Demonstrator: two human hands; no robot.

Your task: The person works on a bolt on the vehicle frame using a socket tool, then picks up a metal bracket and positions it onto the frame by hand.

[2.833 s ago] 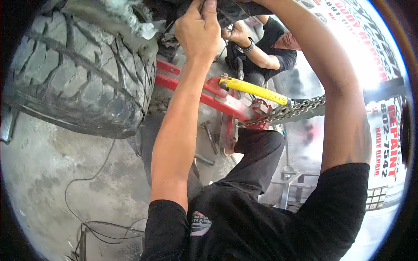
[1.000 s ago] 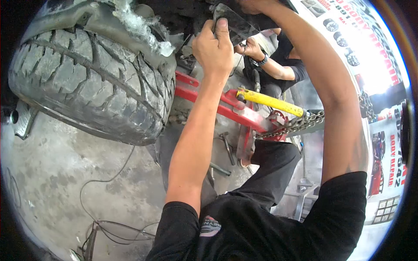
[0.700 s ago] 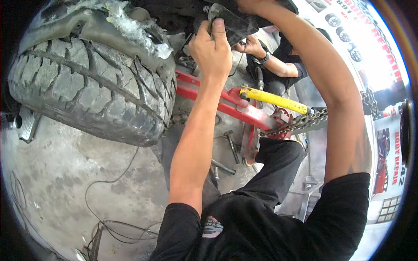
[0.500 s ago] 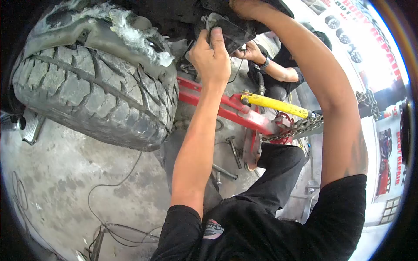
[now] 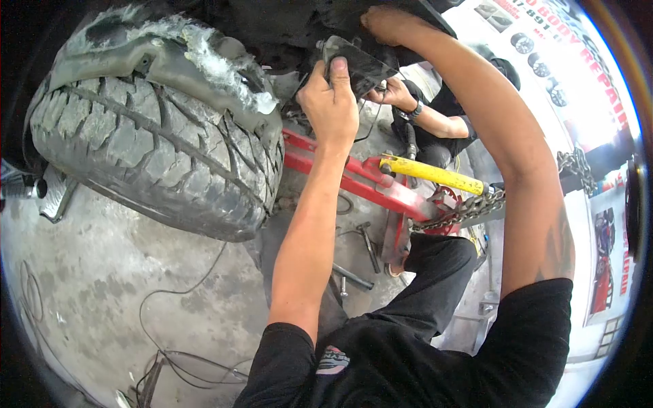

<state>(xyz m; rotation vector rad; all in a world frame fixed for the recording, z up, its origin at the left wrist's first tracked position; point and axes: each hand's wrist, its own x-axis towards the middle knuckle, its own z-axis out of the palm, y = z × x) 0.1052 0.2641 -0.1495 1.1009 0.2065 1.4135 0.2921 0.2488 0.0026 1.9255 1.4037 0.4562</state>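
Observation:
My left hand (image 5: pixel 330 102) is closed on the edge of a dark, flat, plate-like part (image 5: pixel 360 62) below the vehicle's dark underside, thumb on its near face. The part's exact kind does not show. My right hand (image 5: pixel 391 26) is raised higher and to the right, against the dark bodywork (image 5: pixel 313 17); shadow and the bodywork hide its fingertips. Just below the part, a co-worker's hand (image 5: pixel 394 93) with a wristwatch holds a thin dark cable (image 5: pixel 372 121). The large tire (image 5: pixel 156 149) stands left of my left forearm, under a torn fender edge with frayed pale fibres (image 5: pixel 224 68).
A red metal frame (image 5: pixel 360 187) with a yellow cylinder (image 5: pixel 435 175) and a chain (image 5: pixel 469 211) stands between my arms. A hammer (image 5: pixel 368 246) and a bar (image 5: pixel 352 277) lie on the concrete floor. Cables (image 5: pixel 170 291) trail at lower left. The co-worker crouches behind the frame.
The view has shifted slightly, so the tire and frame sit a little lower and to the right. My left hand keeps its hold on the part; my right hand stays at the bodywork.

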